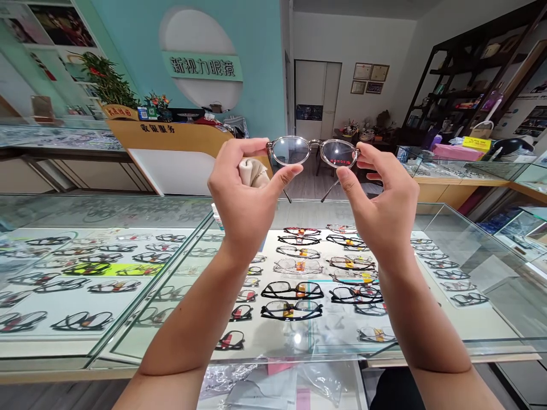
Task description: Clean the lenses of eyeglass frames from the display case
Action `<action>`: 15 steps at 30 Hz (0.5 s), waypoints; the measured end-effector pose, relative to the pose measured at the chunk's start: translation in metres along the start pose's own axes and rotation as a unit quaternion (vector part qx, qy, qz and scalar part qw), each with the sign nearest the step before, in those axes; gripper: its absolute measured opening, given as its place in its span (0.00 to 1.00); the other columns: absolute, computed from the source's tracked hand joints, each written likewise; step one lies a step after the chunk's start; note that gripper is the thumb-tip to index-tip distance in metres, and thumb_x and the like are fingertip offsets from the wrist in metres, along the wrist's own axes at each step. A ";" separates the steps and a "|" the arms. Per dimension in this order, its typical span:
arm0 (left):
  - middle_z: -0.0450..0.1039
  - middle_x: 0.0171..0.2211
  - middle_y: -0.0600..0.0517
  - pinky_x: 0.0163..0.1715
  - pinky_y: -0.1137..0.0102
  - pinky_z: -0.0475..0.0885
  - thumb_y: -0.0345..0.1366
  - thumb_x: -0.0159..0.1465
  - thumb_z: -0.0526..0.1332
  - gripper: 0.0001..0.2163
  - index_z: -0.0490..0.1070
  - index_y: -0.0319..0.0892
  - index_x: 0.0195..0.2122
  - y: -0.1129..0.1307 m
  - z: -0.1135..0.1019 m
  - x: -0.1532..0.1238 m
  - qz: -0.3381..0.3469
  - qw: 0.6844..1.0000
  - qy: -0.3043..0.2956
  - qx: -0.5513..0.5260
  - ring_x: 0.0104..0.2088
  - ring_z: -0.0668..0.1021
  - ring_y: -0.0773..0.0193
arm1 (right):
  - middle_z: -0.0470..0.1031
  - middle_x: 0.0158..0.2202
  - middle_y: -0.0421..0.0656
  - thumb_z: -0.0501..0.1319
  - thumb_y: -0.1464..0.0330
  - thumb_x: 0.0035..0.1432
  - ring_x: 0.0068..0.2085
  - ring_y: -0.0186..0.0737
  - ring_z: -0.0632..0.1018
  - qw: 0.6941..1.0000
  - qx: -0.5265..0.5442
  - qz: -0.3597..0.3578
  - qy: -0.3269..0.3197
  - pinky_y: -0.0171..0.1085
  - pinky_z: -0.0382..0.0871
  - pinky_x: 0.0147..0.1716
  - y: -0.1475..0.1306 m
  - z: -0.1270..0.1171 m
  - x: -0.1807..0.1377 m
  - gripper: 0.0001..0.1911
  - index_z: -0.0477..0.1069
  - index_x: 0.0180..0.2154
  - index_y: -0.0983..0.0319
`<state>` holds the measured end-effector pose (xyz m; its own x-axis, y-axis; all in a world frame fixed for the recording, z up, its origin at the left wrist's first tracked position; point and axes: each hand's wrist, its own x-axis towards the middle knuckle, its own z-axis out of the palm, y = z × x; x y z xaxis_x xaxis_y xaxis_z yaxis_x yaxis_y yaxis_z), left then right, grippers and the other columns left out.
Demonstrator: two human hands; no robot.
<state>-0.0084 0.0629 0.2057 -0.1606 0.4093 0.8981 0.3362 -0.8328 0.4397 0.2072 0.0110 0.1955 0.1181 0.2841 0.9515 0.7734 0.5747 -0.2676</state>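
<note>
I hold a pair of clear-framed glasses (314,152) up in front of me with both hands, lenses facing away and temples hanging down. My left hand (243,191) pinches the left rim between thumb and fingers, and a beige cleaning cloth (253,172) is tucked in its palm. My right hand (382,196) pinches the right rim, where a small red label shows on the lens.
Below my arms is a glass display counter (179,341) with several rows of glasses inside. A wooden cashier desk (171,136) stands behind it at the left, more glass counters (465,168) and dark shelves (470,74) at the right. Plastic bags (265,387) lie near the counter's front edge.
</note>
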 end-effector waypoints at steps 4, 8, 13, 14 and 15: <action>0.83 0.49 0.48 0.43 0.52 0.86 0.63 0.61 0.79 0.24 0.79 0.57 0.50 0.004 0.001 0.002 0.014 1.000 0.017 0.017 0.54 0.85 0.47 | 0.86 0.56 0.50 0.66 0.54 0.75 0.56 0.55 0.86 1.000 0.007 0.005 0.004 0.60 0.82 0.58 -0.003 -0.002 0.001 0.21 0.79 0.64 0.52; 0.84 0.49 0.48 0.47 0.50 0.86 0.63 0.60 0.80 0.24 0.80 0.57 0.49 0.004 0.002 0.002 0.008 1.000 0.014 0.009 0.54 0.85 0.47 | 0.86 0.56 0.50 0.67 0.55 0.75 0.56 0.55 0.86 1.000 0.001 0.001 0.008 0.58 0.83 0.57 -0.005 -0.002 0.002 0.21 0.80 0.64 0.51; 0.83 0.51 0.48 0.46 0.51 0.86 0.63 0.59 0.80 0.26 0.80 0.57 0.51 0.002 0.001 0.001 -0.007 1.000 0.005 -0.013 0.56 0.84 0.46 | 0.86 0.55 0.49 0.67 0.56 0.75 0.55 0.54 0.86 1.000 -0.008 -0.007 0.013 0.57 0.83 0.56 -0.006 -0.004 0.002 0.20 0.80 0.63 0.52; 0.83 0.51 0.48 0.45 0.51 0.86 0.63 0.60 0.80 0.26 0.80 0.57 0.51 0.001 0.001 0.002 -0.009 1.000 0.002 -0.019 0.56 0.83 0.46 | 0.86 0.55 0.49 0.67 0.57 0.75 0.55 0.54 0.86 1.000 -0.007 -0.007 0.013 0.57 0.84 0.56 -0.006 -0.004 0.002 0.20 0.80 0.63 0.52; 0.83 0.52 0.47 0.44 0.51 0.86 0.63 0.60 0.80 0.25 0.80 0.57 0.51 0.001 0.001 0.002 -0.009 1.000 0.001 -0.025 0.57 0.83 0.46 | 0.86 0.55 0.49 0.67 0.57 0.75 0.55 0.54 0.86 1.000 -0.007 -0.006 0.013 0.57 0.84 0.56 -0.006 -0.004 0.002 0.20 0.80 0.63 0.52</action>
<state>-0.0076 0.0628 0.2078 -0.1678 0.4243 0.8899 0.2861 -0.8429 0.4558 0.2050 0.0051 0.1998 0.1251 0.2581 0.9580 0.7837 0.5664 -0.2549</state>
